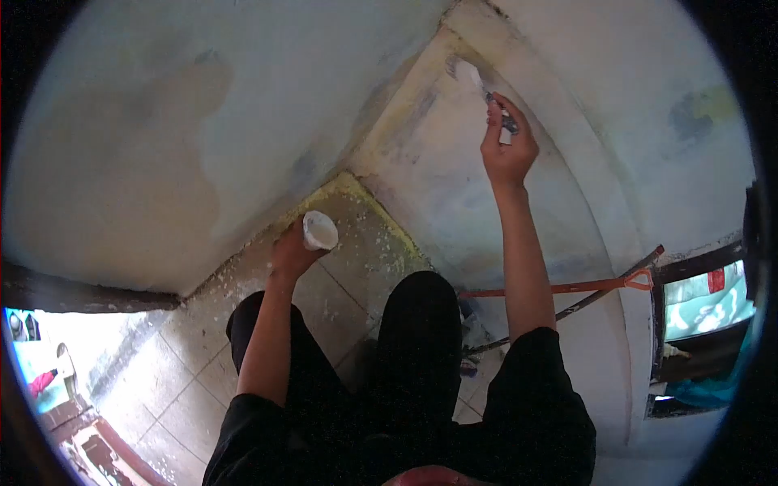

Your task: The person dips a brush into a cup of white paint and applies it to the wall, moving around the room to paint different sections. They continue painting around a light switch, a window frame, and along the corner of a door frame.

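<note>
My left hand (293, 251) is wrapped round a small white cup (321, 231) coated inside with what looks like white paint. It hangs above the tiled floor near the corner. Raised to the upper right, my right hand (510, 150) grips a paintbrush (470, 74) by its handle. The brush's pale, white-smeared head lies against the yellowish, patchy wall (438, 146) close to the corner edge. Whether its tip is wet cannot be made out.
A long-handled tool with an orange shaft (567, 287) and a dark rod (596, 298) lean at the right. White specks dot the tiled floor (340, 300). Another stained wall (162, 138) rises on the left. Openings show at the lower left and right (709, 304).
</note>
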The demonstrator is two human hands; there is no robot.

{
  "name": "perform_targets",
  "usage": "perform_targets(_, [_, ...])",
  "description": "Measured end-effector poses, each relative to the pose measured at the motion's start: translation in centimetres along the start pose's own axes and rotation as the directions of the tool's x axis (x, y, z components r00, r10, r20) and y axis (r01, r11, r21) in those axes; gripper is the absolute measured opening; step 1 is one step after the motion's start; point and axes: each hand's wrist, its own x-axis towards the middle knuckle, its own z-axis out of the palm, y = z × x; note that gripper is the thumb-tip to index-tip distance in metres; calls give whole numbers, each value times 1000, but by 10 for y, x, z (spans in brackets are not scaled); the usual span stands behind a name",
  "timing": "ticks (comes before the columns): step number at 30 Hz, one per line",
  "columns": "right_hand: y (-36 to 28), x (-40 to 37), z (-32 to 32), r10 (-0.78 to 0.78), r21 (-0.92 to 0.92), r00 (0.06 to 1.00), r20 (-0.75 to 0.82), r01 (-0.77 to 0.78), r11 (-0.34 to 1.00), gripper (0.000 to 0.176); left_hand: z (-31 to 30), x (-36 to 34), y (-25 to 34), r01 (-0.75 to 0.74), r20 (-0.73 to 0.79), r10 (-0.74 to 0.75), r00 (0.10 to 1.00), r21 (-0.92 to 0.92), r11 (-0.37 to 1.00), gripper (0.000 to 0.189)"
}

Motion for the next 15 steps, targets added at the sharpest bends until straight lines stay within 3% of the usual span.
perform_targets(2, [-5,31,-15,-1,12,996,-92,2,1000,19,-2,1,1,50,15,-51,999,36,998,95])
perform_targets(5, [0,90,-35,-30,-30,978,-206,24,999,17,9,7,-12,-14,10,14,1000,2,1000,96])
perform_targets(7, [2,136,-38,106,174,962,-250,-63,983,19,9,6,-7,-15,11,14,1000,28,999,96])
perform_targets(8, [7,154,-37,103,171,960,-259,-59,983,19,9,6,-6,-5,16,4,1000,50,999,96])
perform_targets(11, [30,191,-25,215,185,961,-173,-182,966,30,15,8,-8,-45,9,46,999,-31,998,96])
perform_targets(13, [42,196,-18,98,13,994,-52,-98,995,23,14,8,-2,-38,32,37,999,6,999,99])
perform_targets(15, [46,202,-19,-2,-18,998,-56,1,1000,23,12,8,2,-29,49,27,998,44,999,102])
